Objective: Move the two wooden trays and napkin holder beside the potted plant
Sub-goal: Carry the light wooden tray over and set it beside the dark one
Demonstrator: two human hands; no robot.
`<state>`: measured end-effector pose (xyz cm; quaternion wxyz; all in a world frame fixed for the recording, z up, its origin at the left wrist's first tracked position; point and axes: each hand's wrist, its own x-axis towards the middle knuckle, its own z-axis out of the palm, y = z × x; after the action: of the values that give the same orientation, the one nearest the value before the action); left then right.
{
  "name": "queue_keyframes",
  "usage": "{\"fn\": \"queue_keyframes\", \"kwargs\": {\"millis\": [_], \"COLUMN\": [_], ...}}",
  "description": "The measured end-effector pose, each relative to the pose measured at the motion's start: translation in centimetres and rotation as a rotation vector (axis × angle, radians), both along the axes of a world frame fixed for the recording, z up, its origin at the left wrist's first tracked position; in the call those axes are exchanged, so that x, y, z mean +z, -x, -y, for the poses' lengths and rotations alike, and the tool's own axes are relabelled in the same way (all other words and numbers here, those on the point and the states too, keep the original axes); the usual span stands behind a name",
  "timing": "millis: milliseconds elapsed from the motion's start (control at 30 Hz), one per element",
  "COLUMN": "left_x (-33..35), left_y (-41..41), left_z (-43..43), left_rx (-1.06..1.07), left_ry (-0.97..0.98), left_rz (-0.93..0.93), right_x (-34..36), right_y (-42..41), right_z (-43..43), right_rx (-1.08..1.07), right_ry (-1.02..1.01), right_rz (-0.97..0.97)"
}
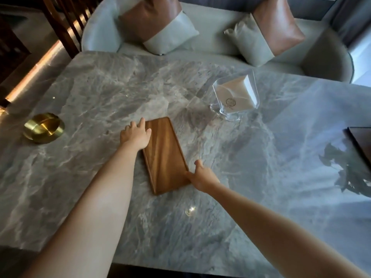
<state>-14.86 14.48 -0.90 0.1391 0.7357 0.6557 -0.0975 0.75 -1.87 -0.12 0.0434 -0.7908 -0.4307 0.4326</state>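
A rectangular wooden tray [165,155] lies flat in the middle of the grey marble table [100,93]. My left hand [135,134] rests on its far left edge, fingers spread over the rim. My right hand [202,176] pinches the tray's near right edge between thumb and fingers. A clear napkin holder [235,96] with white napkins stands beyond the tray to the right. Only one tray shows. No potted plant is in view; just a leafy reflection [349,169] on the table at the right.
A round brass dish [44,128] sits at the table's left. A dark square object [361,141] is cut off by the right edge. Behind the table runs a grey sofa [210,47] with two brown-and-grey cushions. A wooden chair [66,19] stands at the far left.
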Motion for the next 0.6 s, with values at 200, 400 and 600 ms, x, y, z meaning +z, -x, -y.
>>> {"fn": "queue_keyframes", "kwargs": {"millis": [200,400,600], "left_x": [-0.9,-1.4,-1.7], "left_y": [-0.9,-0.7,0.3], "left_z": [-1.7,-3.1,-3.6], "left_rx": [0.003,-0.02,0.104], "left_ry": [0.053,0.087,0.135], "left_rz": [-0.03,-0.031,0.077], "right_x": [-1.1,-2.0,-2.1], "right_y": [0.7,1.8,1.6], "right_z": [0.5,0.3,0.5], "right_rx": [-0.319,-0.562,-0.654], "right_ry": [0.07,0.063,0.071], "right_rz": [-0.275,-0.401,-0.425]}}
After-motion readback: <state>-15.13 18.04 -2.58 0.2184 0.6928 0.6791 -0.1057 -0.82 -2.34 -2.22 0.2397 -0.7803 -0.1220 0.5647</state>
